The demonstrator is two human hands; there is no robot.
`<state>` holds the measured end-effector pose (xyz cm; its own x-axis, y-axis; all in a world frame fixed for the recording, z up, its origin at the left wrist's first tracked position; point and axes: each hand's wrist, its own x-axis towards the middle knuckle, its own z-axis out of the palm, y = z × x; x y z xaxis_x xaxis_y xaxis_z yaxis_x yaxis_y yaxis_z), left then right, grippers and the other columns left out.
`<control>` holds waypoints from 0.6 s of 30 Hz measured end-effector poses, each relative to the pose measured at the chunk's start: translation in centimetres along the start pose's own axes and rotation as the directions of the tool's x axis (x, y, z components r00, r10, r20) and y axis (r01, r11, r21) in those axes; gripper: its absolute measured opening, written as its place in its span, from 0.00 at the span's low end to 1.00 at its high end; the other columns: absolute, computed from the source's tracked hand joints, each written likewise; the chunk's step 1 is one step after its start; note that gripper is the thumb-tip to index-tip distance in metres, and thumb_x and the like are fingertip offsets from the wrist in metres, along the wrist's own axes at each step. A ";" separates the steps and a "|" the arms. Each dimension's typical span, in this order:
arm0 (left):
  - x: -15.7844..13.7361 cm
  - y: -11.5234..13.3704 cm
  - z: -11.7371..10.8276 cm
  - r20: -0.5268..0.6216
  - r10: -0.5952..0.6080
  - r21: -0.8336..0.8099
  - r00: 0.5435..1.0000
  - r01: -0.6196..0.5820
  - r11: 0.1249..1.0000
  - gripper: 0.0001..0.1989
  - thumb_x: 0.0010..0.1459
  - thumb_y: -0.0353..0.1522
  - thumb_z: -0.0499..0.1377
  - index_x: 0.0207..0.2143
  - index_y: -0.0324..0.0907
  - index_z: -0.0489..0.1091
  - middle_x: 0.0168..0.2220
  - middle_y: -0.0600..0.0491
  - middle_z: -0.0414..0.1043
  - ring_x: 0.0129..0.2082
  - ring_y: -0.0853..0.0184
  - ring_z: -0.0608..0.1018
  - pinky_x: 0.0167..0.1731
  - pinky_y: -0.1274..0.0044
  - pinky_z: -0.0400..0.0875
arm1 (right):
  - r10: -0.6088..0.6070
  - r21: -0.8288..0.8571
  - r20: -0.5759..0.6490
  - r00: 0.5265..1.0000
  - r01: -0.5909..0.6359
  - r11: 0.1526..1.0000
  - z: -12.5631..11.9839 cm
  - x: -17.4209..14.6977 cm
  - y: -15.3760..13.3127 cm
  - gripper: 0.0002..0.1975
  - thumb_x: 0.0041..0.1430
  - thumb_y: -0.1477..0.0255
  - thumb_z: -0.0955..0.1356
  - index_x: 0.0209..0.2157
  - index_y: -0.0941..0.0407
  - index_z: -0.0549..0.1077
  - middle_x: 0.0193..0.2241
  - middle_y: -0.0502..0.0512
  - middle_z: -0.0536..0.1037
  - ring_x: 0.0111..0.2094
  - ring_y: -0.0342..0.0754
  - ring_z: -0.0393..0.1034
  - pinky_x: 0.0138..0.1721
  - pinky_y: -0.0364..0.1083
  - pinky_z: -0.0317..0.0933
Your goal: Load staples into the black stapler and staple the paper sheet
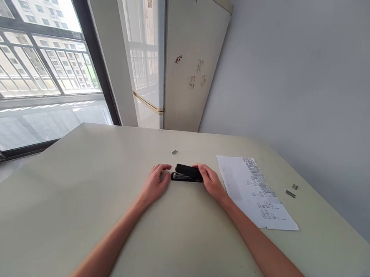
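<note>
A black stapler [188, 172] lies lengthwise on the pale table, its top arm raised a little above the base at the left end. Metal shows in the gap between arm and base. My right hand [210, 179] is closed around the stapler's right end, with fingers over the top and thumb on the near side. Beside the left end rests my left hand [156, 182], fingers apart and slightly curved, holding nothing. Whether its fingertips touch the stapler is hard to tell. Just beyond the stapler sits a small strip of staples [174, 152].
Printed paper sheets [241, 183] lie right of the stapler, partly beside my right forearm. Farther right are a staple strip [290, 194] and a smaller piece of staples [295, 186]. A fridge [191, 38] stands behind the table [75, 182], a window at left.
</note>
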<state>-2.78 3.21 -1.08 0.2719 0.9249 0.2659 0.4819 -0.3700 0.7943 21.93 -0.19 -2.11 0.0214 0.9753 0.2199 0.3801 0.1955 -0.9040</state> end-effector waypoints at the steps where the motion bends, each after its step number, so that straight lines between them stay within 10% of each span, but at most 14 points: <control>1: 0.0 -0.1 0.1 -0.017 -0.020 -0.009 1.000 0.020 1.000 0.15 0.65 0.39 0.55 0.48 0.46 0.76 0.52 0.47 0.79 0.45 0.57 0.79 0.47 0.66 0.73 | 0.011 0.006 -0.025 1.000 -0.011 1.000 0.1 -0.1 0.3 0.28 0.75 0.49 0.56 0.51 0.53 0.76 0.54 0.58 0.81 0.57 0.53 0.73 0.61 0.53 0.64; 11: 0.7 -1.3 -1.3 -0.292 -0.238 -0.153 0.926 0.200 0.968 0.16 0.67 0.44 0.56 0.50 0.46 0.73 0.54 0.45 0.78 0.52 0.54 0.77 0.44 0.67 0.72 | 0.057 -0.031 -0.039 0.998 -0.058 0.998 0.2 0.3 1.0 0.29 0.73 0.46 0.56 0.48 0.52 0.77 0.44 0.57 0.82 0.49 0.55 0.75 0.51 0.51 0.69; 18: 1.1 -1.9 -1.8 -0.275 -0.312 -0.332 0.909 0.214 0.918 0.19 0.69 0.45 0.54 0.53 0.43 0.72 0.56 0.44 0.77 0.58 0.56 0.77 0.58 0.66 0.69 | -0.006 -0.070 0.062 0.998 0.011 0.998 -0.4 -0.3 -0.3 0.22 0.68 0.49 0.65 0.47 0.51 0.79 0.39 0.53 0.82 0.40 0.52 0.75 0.41 0.49 0.70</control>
<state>-4.95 5.07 -1.30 -0.1324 0.9806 0.1446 0.2240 -0.1125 0.9681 22.17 -0.59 -1.73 -0.0383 0.9786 0.2023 0.4438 0.1981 -0.8740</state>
